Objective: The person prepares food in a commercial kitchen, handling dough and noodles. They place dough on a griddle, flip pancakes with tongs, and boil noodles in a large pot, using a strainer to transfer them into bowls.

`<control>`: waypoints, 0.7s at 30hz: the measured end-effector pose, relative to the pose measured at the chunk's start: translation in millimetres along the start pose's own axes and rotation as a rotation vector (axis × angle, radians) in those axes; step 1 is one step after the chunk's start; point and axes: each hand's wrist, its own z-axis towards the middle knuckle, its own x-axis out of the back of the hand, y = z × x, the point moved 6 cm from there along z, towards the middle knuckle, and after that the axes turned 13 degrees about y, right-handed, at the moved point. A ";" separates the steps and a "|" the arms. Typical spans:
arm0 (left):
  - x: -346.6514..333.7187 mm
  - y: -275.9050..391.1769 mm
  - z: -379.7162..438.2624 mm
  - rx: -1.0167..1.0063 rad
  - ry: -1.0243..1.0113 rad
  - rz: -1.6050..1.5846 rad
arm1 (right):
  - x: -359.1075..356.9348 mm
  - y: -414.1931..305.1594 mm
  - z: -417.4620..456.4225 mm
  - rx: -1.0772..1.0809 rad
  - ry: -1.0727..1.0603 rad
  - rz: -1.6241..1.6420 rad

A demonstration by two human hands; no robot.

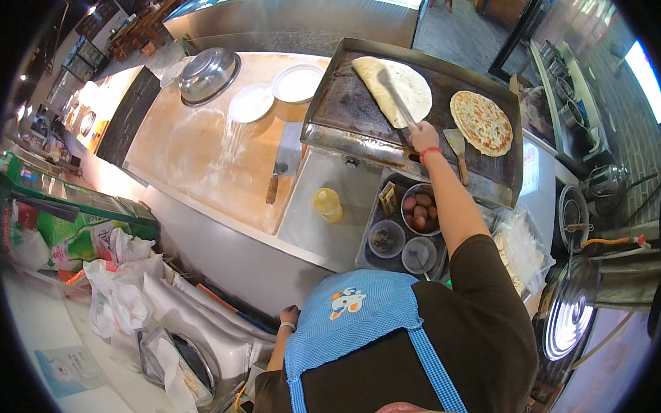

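Note:
My right hand [423, 137] reaches over the flat griddle [360, 123] and grips a long metal utensil [397, 97], perhaps a spatula. The utensil's far end lies across a large pale flatbread [414, 84], whose left side is folded over. To the right, a smaller browned flatbread [481, 123] lies flat on the griddle. Between that bread and my wrist rests a wooden-handled scraper [457, 151]. My left hand [290, 314] hangs low beside my blue checked apron [354, 300], apart from the counter. Its fingers look curled, but their inner side is hidden.
A floury wooden board [201, 158] carries a metal bowl [208, 74], white plates [297, 83] and a wide-bladed knife [280, 172]. An oil bottle [328, 205] and a tray with an egg bowl [419, 209] stand before me. Plastic bags [120, 292] lie at left.

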 end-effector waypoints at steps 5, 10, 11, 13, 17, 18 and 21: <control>5.5 6.1 -10.8 0.090 0.007 -0.018 | 7.3 63.9 -13.8 -0.645 -0.027 0.650; -4.0 -11.3 13.1 0.133 -0.052 -0.084 | 17.3 71.2 -22.0 -0.633 0.024 0.605; -7.5 -18.3 20.0 0.141 -0.057 -0.137 | 17.4 70.9 -20.1 -0.589 0.031 0.569; -12.0 -10.0 24.9 0.134 -0.067 -0.169 | 22.3 66.4 -12.5 -0.470 0.109 0.359; -13.5 14.4 17.3 0.073 -0.079 -0.073 | 35.2 22.1 -7.2 0.015 0.431 -0.222; -8.7 15.8 12.7 0.067 -0.070 -0.050 | 27.9 -0.2 -18.5 -0.040 0.387 -0.139; -7.2 9.6 11.6 0.045 -0.059 -0.029 | 18.7 -51.4 -39.5 0.108 0.292 -0.268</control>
